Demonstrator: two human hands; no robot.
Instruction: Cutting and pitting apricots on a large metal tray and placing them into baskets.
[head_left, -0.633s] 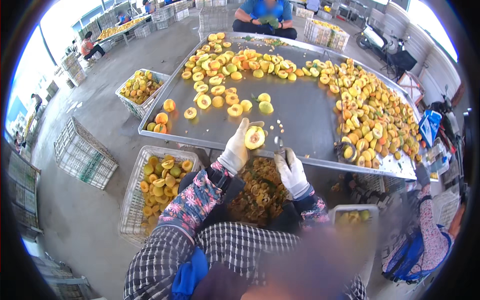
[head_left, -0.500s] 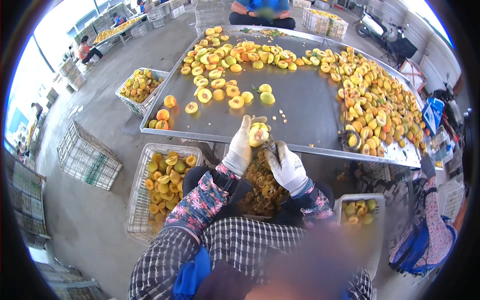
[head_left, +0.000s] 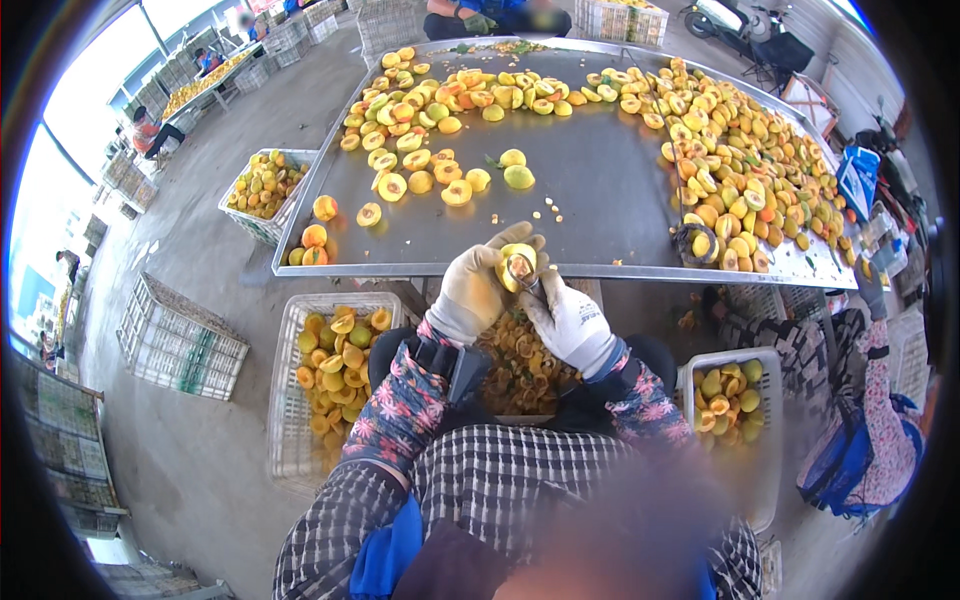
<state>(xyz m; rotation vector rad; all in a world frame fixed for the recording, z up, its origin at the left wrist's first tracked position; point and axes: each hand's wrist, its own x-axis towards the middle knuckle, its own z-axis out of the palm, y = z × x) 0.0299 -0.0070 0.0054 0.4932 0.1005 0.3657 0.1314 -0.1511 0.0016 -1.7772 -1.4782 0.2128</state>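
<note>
My left hand (head_left: 473, 290), in a soiled white glove, is closed around a yellow peach half (head_left: 516, 262) at the table's near edge. Its cut face is toward me, with a brownish hollow at the middle. My right hand (head_left: 570, 322), also gloved in white, grips a small metal pitting tool (head_left: 537, 291) whose end meets the lower side of the peach; the working tip is hidden. Below both hands, between my knees, a container of peach scraps and stones (head_left: 522, 375) is partly covered by my arms.
The metal table (head_left: 600, 215) carries scattered peach halves (head_left: 457, 192) and a large peach pile (head_left: 740, 180) on the right. Peach-filled crates stand at left (head_left: 285, 390) and right (head_left: 768, 440) of my legs. A co-worker's gloved hand (head_left: 870, 290) is at the right corner.
My left hand has turned the peach half, so its hollow now faces me and the right. The tool has stayed against it. The whole view has shifted slightly.
</note>
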